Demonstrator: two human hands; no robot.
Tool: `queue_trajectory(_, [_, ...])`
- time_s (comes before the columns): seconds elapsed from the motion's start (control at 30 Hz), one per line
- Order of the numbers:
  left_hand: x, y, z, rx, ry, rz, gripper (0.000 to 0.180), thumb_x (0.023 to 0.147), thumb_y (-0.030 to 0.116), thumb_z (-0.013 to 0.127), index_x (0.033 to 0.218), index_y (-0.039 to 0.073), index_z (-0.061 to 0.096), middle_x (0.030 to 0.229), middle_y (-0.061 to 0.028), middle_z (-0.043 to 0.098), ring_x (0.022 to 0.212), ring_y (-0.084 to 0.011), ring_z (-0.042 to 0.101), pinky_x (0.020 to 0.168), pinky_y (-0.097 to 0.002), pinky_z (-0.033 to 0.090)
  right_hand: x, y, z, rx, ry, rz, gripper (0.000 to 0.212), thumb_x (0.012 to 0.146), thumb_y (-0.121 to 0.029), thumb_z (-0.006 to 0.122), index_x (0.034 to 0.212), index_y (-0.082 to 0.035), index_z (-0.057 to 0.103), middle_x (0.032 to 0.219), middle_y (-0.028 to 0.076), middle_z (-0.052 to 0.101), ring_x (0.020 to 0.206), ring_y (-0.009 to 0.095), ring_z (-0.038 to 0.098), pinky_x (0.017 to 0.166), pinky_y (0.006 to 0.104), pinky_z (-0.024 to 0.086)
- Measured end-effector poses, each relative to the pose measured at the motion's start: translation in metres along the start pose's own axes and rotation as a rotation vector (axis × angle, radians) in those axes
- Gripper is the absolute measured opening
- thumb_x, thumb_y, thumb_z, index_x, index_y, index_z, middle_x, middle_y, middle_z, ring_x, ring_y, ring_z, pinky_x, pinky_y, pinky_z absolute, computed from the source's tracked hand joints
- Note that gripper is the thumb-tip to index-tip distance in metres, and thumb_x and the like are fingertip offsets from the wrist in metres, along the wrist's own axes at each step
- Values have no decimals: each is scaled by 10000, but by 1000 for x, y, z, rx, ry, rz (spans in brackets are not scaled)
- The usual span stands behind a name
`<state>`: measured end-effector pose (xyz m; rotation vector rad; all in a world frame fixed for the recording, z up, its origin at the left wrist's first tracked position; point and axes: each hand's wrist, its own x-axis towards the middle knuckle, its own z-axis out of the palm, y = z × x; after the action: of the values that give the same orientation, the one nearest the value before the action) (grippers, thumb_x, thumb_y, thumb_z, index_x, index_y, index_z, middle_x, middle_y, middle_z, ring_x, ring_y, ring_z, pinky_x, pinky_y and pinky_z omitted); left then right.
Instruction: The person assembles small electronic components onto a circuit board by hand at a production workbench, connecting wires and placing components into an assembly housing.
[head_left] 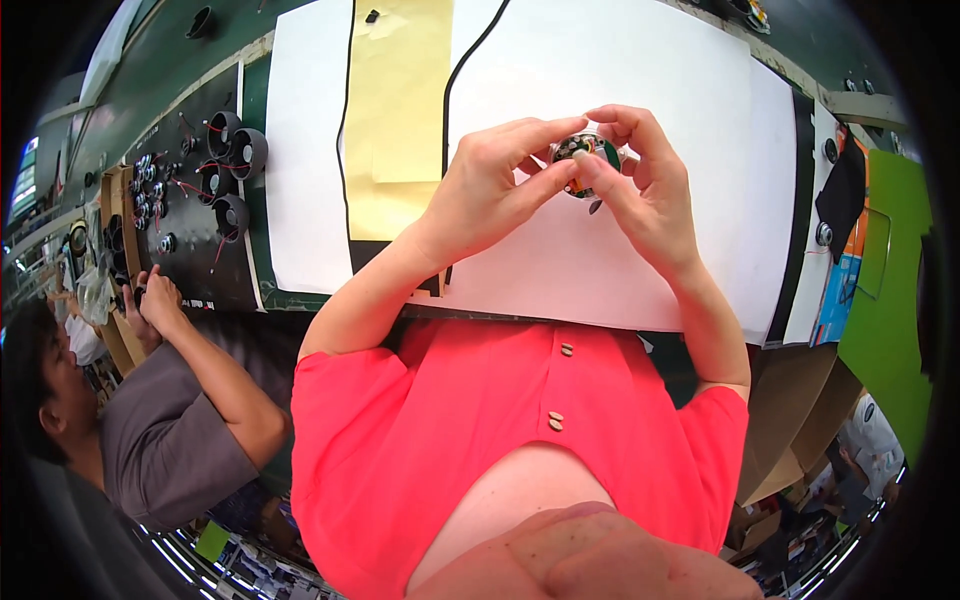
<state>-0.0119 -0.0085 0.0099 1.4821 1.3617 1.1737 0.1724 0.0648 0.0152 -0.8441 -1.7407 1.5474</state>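
Note:
Above the white work surface, both my hands hold a small round electronic device (585,147) with a green circuit board and a white rim. My left hand (495,180) grips its left side, thumb and fingers closed around the edge. My right hand (648,185) holds the right side, its thumb pressed on the face of the board. Small coloured parts show between the two thumbs, and a small dark piece (596,207) sticks out below. My fingers hide much of the casing.
White sheeting (620,60) covers the bench, with a yellow strip (397,130) and a black cable (462,65) at left. Farther left, dark round cups (232,218) with wires stand by a co-worker's hands (155,305). A cardboard box (795,425) stands at lower right.

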Motion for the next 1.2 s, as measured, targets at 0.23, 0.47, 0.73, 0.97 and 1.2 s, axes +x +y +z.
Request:
queue_trajectory(0.23, [-3,0,9,-57,98,12,344,951,47,693,1292,3,683,946,-129,748,734,-159,715,649,-270,577,-3,3,4,-5,34,26,251,985,-92,687,1216,-19,620,947,38,617,886,106,623,709,258,588])
queue_trajectory(0.47, [-7,-4,17,-141,174,-78,256,953,12,642,1193,-43,714,882,-133,733,696,-141,688,628,-267,552,-3,2,3,6,-35,108,226,1005,-64,638,1224,-11,616,982,45,636,934,104,640,736,252,590])
queue_trajectory(0.73, [-7,-4,17,-160,185,-102,230,955,19,622,1152,-42,725,889,-117,725,706,-137,673,642,-275,545,0,0,-3,64,-137,118,265,1020,-52,591,1278,7,599,1027,50,646,986,107,654,830,262,586])
queue_trajectory(0.97, [-8,-4,19,-38,186,16,249,917,28,626,1136,-36,726,886,-131,721,680,-181,677,607,-288,540,-1,-2,-1,110,-124,172,244,1016,-49,578,1254,1,599,1025,46,647,980,109,655,836,264,579])
queue_trajectory(1.2, [-6,-1,17,-26,172,8,241,914,17,605,1117,-52,717,891,-146,718,688,-198,691,601,-297,543,0,1,-3,171,-142,185,237,1021,-54,567,1252,-11,599,1022,43,645,990,106,655,842,255,569])
